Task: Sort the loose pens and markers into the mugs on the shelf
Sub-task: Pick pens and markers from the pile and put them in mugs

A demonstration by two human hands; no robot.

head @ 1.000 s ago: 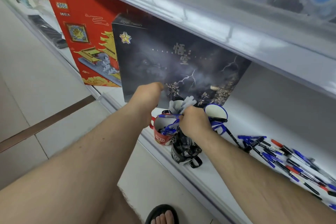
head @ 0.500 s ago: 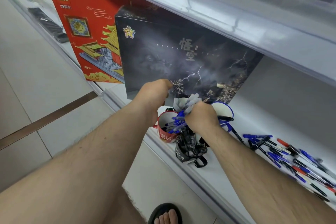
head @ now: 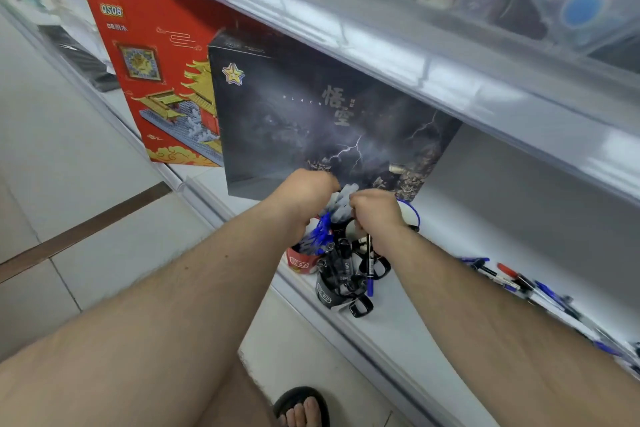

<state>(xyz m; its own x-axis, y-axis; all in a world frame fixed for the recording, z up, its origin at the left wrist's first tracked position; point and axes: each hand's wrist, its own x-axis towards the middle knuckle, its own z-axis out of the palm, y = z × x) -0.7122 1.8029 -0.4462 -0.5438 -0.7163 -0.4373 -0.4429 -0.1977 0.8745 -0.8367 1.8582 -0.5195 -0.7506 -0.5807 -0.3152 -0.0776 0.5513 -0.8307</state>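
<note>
Our right hand (head: 379, 218) is curled around a blue-capped pen (head: 370, 265) that now hangs tip-down below its fingers, over the black mug (head: 337, 288); half a second ago no pen showed beneath that fist, so we judge this one has just been drawn out of the bundle and is about to be dropped into a mug. Our left hand (head: 304, 199) stays clenched just to the left of it, over the red mug (head: 301, 262), and appears to grip the grey markers (head: 341, 199) that stick up between the two hands, though the fingers are hidden. The white mug (head: 408, 213) peeks out behind the right hand. Well off to the right of that hand, the loose pens (head: 519, 282) lie scattered along the shelf (head: 433, 340), so much sorting remains.
</note>
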